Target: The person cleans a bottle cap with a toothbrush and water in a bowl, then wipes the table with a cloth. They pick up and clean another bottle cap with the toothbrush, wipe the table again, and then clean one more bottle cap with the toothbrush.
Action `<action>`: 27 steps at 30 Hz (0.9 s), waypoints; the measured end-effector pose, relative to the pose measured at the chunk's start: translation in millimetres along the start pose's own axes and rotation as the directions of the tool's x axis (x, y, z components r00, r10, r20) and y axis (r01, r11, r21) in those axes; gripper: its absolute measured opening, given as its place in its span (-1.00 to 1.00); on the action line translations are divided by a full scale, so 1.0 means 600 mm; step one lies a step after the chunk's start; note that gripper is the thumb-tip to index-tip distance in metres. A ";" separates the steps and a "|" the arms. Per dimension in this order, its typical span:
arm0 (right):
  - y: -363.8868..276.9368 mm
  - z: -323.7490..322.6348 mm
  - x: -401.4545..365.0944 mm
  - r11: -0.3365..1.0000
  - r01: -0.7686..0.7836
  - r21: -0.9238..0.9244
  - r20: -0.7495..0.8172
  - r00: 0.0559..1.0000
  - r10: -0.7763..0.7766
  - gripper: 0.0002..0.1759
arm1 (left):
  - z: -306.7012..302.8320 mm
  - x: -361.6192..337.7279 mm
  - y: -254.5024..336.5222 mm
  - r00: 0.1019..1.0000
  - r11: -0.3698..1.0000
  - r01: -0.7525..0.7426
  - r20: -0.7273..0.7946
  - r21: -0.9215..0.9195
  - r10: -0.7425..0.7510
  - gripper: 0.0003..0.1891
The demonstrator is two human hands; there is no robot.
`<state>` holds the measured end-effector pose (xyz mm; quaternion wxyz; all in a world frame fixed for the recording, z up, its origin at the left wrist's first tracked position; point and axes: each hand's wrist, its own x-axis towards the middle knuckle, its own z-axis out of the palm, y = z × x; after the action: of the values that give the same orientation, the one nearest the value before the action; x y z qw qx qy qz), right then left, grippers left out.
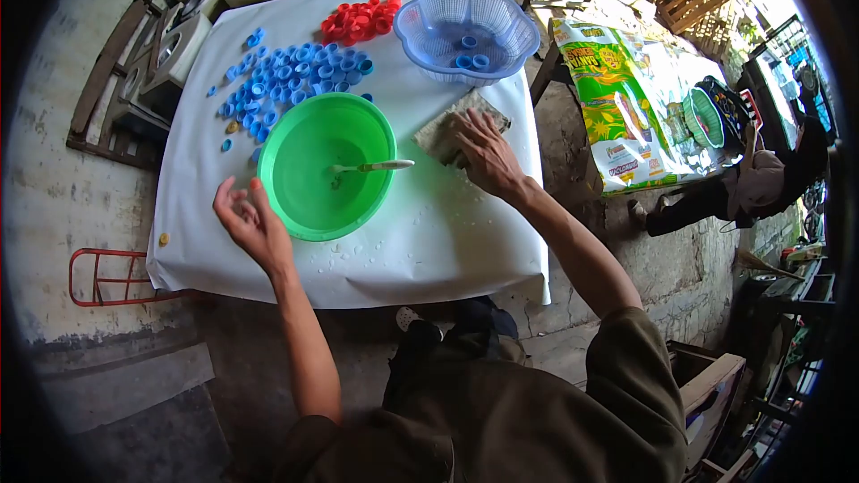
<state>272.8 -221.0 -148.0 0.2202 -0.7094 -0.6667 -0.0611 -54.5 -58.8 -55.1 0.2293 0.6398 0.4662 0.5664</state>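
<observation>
My right hand [488, 154] lies flat on a folded grey-beige cloth [438, 136] on the table, its fingers apart. Beside the left rim of a green basin [295, 215], my left hand [250, 219] is raised with loosely bent fingers and nothing in it. The basin appears to hold water. A brush with a pale handle [385, 165] leans in it, the handle sticking out over the right rim. Behind the basin spread many blue bottle caps [304, 67]. Red caps [361, 20] form a pile farther back. A blue-purple plastic basket [425, 54] behind the cloth contains several blue caps.
A white sheet [429, 259] covers the table, with water drops near its front. To the right, a low table has a bright green printed cover [617, 116] and a green basket [704, 118]. A person [761, 183] stands beyond it. A red metal frame [116, 277] is at left.
</observation>
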 end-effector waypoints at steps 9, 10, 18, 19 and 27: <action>-0.029 -0.038 0.086 0.984 0.172 0.045 -0.089 0.982 -0.168 -0.60 | 0.336 0.029 0.155 0.356 0.630 -0.774 0.779 -0.064 0.517 -0.43; -0.039 -0.054 0.089 0.992 0.056 0.111 -0.020 0.998 -0.054 -0.63 | 0.367 0.030 0.145 0.296 0.565 -0.822 0.801 -0.064 0.521 -0.41; 0.026 -0.189 0.015 0.846 -0.468 0.255 0.040 0.879 0.475 -0.70 | 0.470 0.035 0.120 0.238 0.761 -0.627 0.889 -0.166 0.390 -0.86; 0.058 -0.200 0.006 0.791 -0.561 0.244 0.110 0.826 0.553 -0.72 | 0.471 0.045 0.123 0.254 0.758 -0.628 0.875 -0.175 0.412 -0.86; 0.219 -0.183 0.045 0.593 -0.677 0.435 -0.122 0.609 0.784 -0.68 | 0.431 0.114 0.204 0.411 0.727 -0.658 0.715 -0.197 0.565 -0.85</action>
<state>426.4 -241.4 -69.7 0.4450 -0.8529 -0.2689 0.0468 224.1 4.2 14.6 0.1356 0.9470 0.0977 0.2742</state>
